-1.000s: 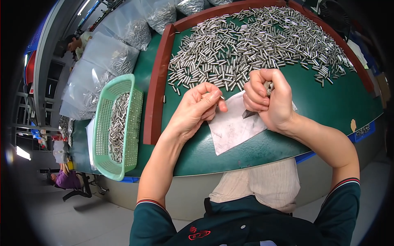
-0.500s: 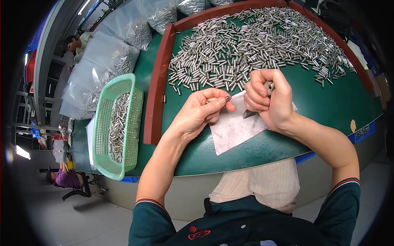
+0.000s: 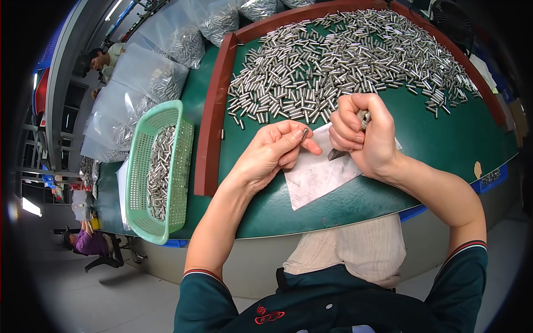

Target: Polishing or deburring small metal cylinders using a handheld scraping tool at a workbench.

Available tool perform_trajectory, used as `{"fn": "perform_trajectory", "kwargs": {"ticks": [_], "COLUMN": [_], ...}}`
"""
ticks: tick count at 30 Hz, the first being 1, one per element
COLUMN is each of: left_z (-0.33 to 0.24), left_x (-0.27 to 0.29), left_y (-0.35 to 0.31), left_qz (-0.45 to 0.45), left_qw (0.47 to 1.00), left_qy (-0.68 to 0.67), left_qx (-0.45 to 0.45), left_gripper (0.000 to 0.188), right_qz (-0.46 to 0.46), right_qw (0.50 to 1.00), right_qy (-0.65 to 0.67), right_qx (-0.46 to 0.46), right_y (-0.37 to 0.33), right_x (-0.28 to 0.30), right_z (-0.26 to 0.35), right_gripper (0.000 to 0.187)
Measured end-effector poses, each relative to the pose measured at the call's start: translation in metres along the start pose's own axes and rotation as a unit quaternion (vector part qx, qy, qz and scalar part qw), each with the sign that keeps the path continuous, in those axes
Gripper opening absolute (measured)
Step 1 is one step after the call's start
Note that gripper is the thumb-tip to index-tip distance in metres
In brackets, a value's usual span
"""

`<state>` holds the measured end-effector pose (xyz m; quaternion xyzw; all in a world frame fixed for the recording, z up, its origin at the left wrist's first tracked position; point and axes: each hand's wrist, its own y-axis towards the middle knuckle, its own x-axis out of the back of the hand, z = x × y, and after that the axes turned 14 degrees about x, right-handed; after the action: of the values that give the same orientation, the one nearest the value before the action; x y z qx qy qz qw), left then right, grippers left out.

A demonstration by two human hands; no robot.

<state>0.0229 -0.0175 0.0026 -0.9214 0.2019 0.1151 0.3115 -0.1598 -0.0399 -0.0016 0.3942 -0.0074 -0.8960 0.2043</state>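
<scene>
Between the thumb and fingers of my left hand is a small shiny metal pin, pinched and tilted nearly upright. My right hand is closed in a fist around a tool with a dark pointed blade that sticks out below the fingers; most of its handle is hidden. Both hands hover close together over a smudged white cloth or sheet on the green tabletop. Beyond them, a wide heap of similar metal pins covers the far part of the table.
Dark red rails border the heap. Left of them stands a light green basket with metal pins inside. Clear plastic bags full of pins line the table's far left. A person in purple sits at the left; another person is farther back.
The metal pin has turned in my left fingers, from nearly end-on to showing its length. My right hand and the pointed tool look almost unmoved.
</scene>
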Motion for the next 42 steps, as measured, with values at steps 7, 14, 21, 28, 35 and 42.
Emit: {"fn": "perform_trajectory", "kwargs": {"ticks": [7,14,21,28,35,42], "left_z": [0.015,0.019,0.022,0.023,0.022,0.023], "left_x": [-0.020,-0.025,-0.025,-0.025,-0.025,-0.026], "left_y": [-0.003,-0.002,-0.001,0.000,-0.001,0.000], "left_qz": [-0.169,-0.235,-0.239,-0.237,-0.241,-0.238], "left_qw": [0.867,0.798,0.807,0.812,0.808,0.811], "left_qy": [0.437,0.525,0.503,0.498,0.504,0.500], "left_qx": [-0.170,-0.182,-0.196,-0.191,-0.186,-0.189], "left_gripper": [0.012,0.011,0.010,0.009,0.009,0.009], "right_qz": [-0.007,-0.041,-0.037,-0.006,0.014,0.019], "right_qw": [1.000,0.999,0.999,0.999,0.998,0.998], "right_qy": [0.004,0.008,0.015,0.041,0.047,0.030], "right_qx": [-0.001,0.012,0.023,0.034,0.040,0.046], "right_y": [0.000,-0.001,-0.003,-0.003,-0.002,-0.002], "right_x": [-0.002,-0.003,-0.003,0.002,0.001,0.002], "right_z": [0.001,0.003,0.001,-0.001,-0.002,-0.002], "right_gripper": [0.031,0.033,0.033,0.033,0.032,0.031]}}
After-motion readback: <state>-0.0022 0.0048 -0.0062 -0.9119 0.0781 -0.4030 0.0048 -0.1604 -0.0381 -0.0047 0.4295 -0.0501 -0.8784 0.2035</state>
